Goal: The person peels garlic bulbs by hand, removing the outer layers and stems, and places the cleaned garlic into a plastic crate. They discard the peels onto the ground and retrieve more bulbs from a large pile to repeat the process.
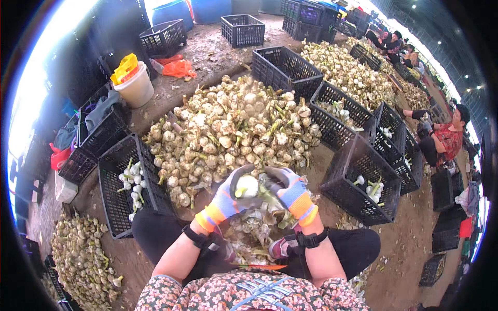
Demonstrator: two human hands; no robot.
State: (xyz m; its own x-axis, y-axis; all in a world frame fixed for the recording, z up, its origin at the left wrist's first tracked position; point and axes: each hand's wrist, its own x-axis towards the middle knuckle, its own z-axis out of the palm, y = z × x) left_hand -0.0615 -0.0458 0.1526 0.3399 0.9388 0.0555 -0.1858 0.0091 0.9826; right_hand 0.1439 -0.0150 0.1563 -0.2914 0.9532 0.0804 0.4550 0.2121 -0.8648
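Note:
My left hand (224, 197), in a purple and orange work glove with dark fingers, is closed round a white garlic bulb (247, 186). Close beside it my right hand (290, 191), gloved the same way, curls its fingers at a blurred greenish stem or leaf. What exactly the right fingers grip is smeared by motion. Just beyond both hands rises a big heap of dirty garlic bulbs (233, 132) with stems. Loose peelings (262, 225) lie below the hands, between my shoes.
A black crate (111, 176) with cleaned garlic stands at left, another (358, 202) at right. Further crates, a white bucket (136, 89) and an orange bag (177, 67) lie beyond. More garlic (83, 254) is at lower left. A person in red (448, 140) sits at far right.

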